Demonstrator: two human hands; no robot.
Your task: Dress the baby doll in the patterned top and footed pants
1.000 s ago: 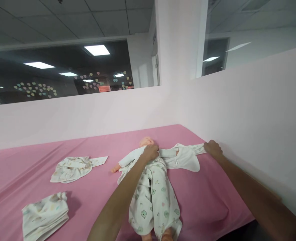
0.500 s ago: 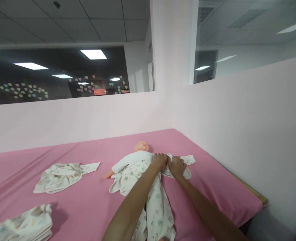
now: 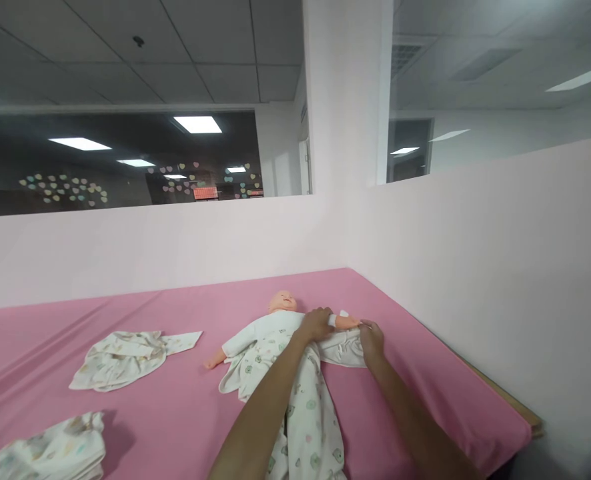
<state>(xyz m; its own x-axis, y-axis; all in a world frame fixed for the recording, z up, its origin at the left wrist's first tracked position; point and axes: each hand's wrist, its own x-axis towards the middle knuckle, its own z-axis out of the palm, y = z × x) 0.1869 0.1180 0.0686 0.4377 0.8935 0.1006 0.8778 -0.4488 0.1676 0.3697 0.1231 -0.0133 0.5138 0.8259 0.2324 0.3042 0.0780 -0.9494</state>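
A baby doll (image 3: 281, 301) lies on its back, dressed in a white long-sleeved top (image 3: 263, 331). Cloth with a green print (image 3: 311, 427) covers its middle and legs. My left hand (image 3: 317, 325) is closed around the doll's sleeved upper arm, near the shoulder. At the end of that arm, my right hand (image 3: 372, 339) pinches the doll's hand, and the bare forearm (image 3: 346, 323) shows between my two hands. Beneath the arm a white garment part (image 3: 344, 353) is spread on the bed; my right fingertips partly hide where it ends.
A pink-sheeted bed (image 3: 175, 413) fills the corner between pale walls. To the left lie a small printed baby shirt (image 3: 120, 360) and a folded stack of printed cloth (image 3: 53, 448). The bed's right edge runs along the wall (image 3: 475, 267).
My right hand has moved outward to the doll's hand. The doll's forearm is now uncovered, and the printed sleeve end that stuck out to the right no longer shows there. My left hand stays near the shoulder.
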